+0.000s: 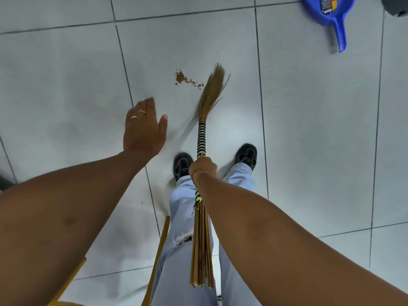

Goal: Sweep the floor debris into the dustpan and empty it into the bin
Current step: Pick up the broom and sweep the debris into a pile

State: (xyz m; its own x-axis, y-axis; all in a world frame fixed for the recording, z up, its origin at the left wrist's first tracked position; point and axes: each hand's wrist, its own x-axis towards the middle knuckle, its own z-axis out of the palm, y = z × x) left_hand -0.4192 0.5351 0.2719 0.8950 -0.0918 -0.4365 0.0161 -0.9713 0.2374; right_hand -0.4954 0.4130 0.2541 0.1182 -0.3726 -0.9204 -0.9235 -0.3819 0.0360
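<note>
Evidently early: the right hand [203, 167] gripped the broom [211, 93] beside unswept debris [184, 78], left hand [143, 127] spread empty, dustpan [331, 16] well apart.

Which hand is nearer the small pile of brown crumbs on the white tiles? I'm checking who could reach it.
Left. The left hand hovers open just below-left of the crumb pile; the right hand grips the broom handle farther back.

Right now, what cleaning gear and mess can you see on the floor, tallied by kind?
Broom: 1, held in the right hand
Blue dustpan: 1, partly cut off at the top edge
Brown debris pile: 1, just left of the bristles
Bin: 0 clearly identifiable
Total: 3
</note>
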